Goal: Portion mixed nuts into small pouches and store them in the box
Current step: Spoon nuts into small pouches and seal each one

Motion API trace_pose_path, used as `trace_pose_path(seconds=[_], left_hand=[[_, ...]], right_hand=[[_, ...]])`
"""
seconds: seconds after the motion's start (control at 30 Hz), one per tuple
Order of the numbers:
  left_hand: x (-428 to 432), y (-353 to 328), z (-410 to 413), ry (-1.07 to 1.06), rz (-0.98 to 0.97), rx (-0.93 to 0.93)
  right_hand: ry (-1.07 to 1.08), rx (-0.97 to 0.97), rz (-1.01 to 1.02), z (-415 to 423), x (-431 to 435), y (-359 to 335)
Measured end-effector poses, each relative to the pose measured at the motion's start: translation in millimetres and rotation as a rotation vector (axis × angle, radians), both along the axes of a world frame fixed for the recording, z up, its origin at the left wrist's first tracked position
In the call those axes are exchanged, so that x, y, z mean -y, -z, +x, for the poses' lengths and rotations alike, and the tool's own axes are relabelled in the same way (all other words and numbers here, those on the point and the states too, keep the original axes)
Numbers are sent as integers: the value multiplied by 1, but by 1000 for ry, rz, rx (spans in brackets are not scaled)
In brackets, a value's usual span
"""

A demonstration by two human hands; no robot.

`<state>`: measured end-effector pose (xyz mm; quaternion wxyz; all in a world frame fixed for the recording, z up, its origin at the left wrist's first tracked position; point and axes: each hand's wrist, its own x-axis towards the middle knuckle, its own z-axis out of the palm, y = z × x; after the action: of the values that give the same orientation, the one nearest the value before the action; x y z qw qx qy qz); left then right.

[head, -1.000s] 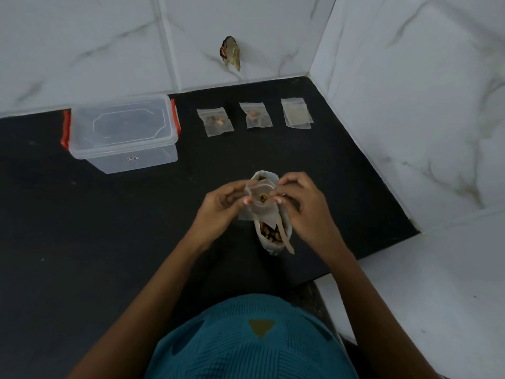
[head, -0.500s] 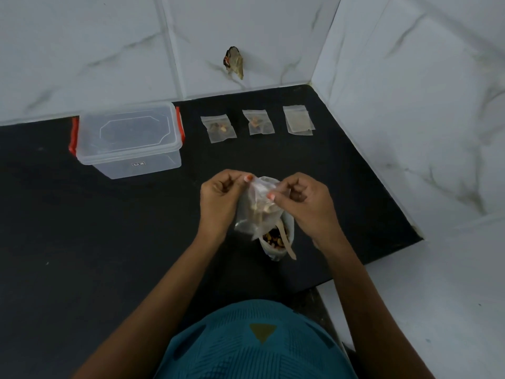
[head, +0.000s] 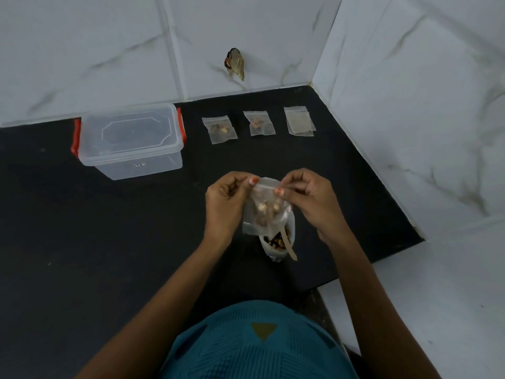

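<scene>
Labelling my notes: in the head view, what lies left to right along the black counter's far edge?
Clear plastic box with red clips, small clear pouch of nuts, second nut-filled pouch, empty clear pouches.

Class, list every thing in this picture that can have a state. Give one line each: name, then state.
Box: lid on.
Held pouch: nuts inside, top pinched by both hands; sealed or not, cannot tell.
Left hand: pinches the pouch's top.
Right hand: pinches the pouch's top.
Far-left pouch: filled, lying flat.
Middle pouch: filled, lying flat.
Empty pouches: stacked flat.
Nut bag: open, nuts inside.
Spoon: standing in the bag.
</scene>
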<state>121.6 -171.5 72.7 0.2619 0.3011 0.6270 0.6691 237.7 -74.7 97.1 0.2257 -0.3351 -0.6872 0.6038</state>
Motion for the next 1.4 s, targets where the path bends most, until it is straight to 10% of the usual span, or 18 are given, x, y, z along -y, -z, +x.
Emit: trace_pose_path(seconds=[1.4], left_hand=[[3, -11, -1, 209, -66, 152]], right_hand=[[180, -69, 26, -7, 14, 10]])
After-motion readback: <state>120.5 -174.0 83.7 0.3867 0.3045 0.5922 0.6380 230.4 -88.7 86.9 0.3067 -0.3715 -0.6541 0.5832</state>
